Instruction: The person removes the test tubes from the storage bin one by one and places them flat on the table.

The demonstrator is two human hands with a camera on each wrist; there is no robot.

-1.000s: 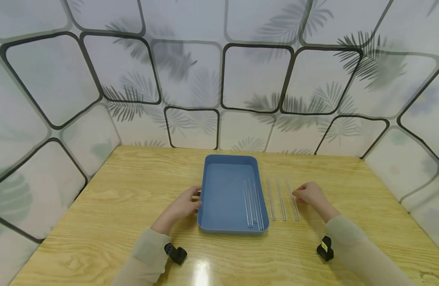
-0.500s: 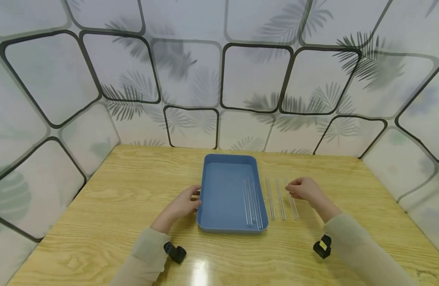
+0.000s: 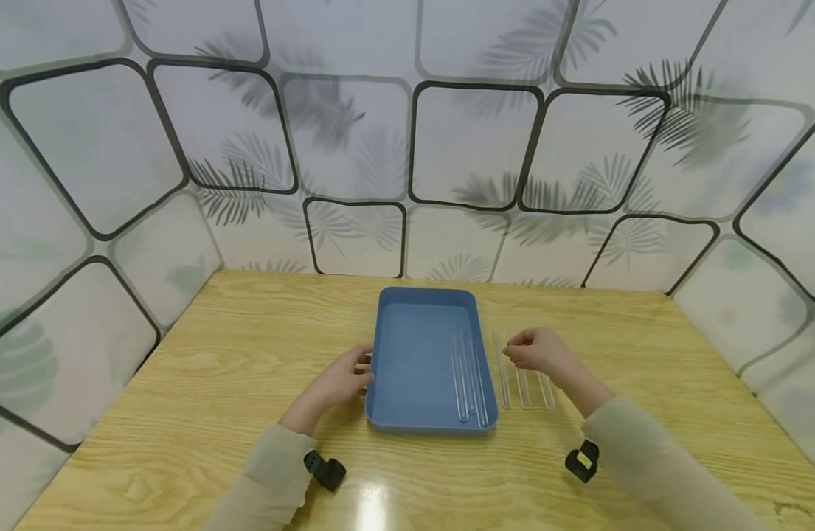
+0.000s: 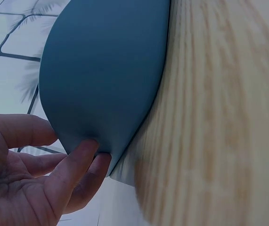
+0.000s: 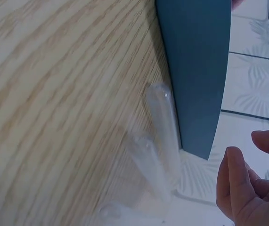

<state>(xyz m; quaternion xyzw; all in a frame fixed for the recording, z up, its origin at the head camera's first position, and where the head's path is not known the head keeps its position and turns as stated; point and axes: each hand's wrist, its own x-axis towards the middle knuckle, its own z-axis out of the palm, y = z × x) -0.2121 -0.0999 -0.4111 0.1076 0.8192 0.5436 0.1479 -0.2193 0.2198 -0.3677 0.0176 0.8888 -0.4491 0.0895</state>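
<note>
A blue tray (image 3: 423, 369) lies on the table in the head view, with several clear glass-like test tubes (image 3: 463, 383) along its right side. My left hand (image 3: 341, 380) rests its fingers against the tray's left wall; in the left wrist view, fingertips (image 4: 93, 146) touch the outside of that wall. To the right of the tray, three more test tubes (image 3: 503, 387) lie side by side on the wood. Over their far ends hovers my right hand (image 3: 543, 352), hiding parts of them. The right wrist view shows its thumb and fingers (image 5: 235, 169) apart, with nothing between them.
The tray's right wall (image 5: 198, 70) stands close beside the nearest loose tube. A patterned wall covering (image 3: 354, 236) encloses the wooden table (image 3: 301, 310) at the back and both sides. A small black camera (image 3: 583, 461) sits at the right wrist.
My right hand has moved left from the rightmost loose tube, over the middle one and toward the tray. The tubes and my left hand stay where they were.
</note>
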